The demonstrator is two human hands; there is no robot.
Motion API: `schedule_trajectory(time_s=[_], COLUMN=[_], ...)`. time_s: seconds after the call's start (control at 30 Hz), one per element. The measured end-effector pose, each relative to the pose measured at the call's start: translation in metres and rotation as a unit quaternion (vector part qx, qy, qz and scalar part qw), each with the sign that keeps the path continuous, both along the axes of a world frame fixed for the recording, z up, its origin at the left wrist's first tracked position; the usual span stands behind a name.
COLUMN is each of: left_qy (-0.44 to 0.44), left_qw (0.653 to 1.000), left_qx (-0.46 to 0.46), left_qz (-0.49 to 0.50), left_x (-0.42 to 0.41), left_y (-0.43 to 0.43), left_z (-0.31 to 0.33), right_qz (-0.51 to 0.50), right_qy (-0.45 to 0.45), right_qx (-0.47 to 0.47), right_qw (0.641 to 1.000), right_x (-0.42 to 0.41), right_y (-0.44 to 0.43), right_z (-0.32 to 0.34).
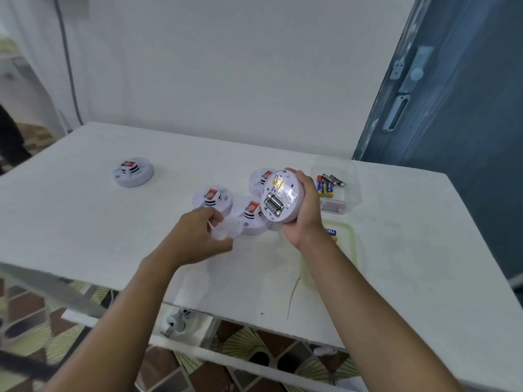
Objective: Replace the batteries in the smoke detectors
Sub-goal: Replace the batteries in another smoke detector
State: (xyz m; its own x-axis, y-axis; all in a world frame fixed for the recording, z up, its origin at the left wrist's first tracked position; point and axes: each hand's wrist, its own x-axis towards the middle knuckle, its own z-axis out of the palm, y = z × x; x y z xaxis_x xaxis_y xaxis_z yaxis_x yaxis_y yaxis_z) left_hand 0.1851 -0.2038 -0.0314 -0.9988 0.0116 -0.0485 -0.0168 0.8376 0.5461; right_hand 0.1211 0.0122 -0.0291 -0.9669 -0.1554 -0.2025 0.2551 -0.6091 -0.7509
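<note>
My right hand (304, 210) holds a round white smoke detector (283, 195) tilted with its underside toward me; batteries (273, 205) sit in its exposed compartment. My left hand (198, 236) grips a translucent white cover piece (227, 229) just left of it, low over the table. Three more detectors lie face up close behind the hands: one (212, 198) at left, one (249, 215) in the middle, one (259, 178) partly hidden behind the held unit. A fourth detector (133, 171) sits alone at far left.
A clear plastic box (349, 193) with several loose batteries (328, 183) stands right of my right hand. A green-rimmed lid or tray (352, 244) with a battery pack lies near my right wrist. The white table (85, 222) ends at a front edge; a blue door is at right.
</note>
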Motion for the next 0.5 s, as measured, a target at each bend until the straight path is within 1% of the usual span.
schedule_trajectory(time_s=[0.07, 0.23, 0.5], left_qy=[-0.008, -0.038, -0.049], left_qw=[0.999, 0.992, 0.99], left_qx=[-0.042, -0.107, -0.119], left_qz=[-0.018, -0.051, -0.051], left_x=[0.003, 0.002, 0.003], left_y=[-0.002, 0.001, -0.002], left_z=[-0.006, -0.017, -0.014], right_qz=[0.005, 0.006, 0.027], right_qy=[0.005, 0.007, 0.0], right_qx=[-0.013, -0.039, -0.096], right_qw=[1.0, 0.999, 0.995], right_x=[0.001, 0.005, 0.008], right_y=[0.001, -0.004, -0.003], right_z=[0.0, -0.003, -0.006])
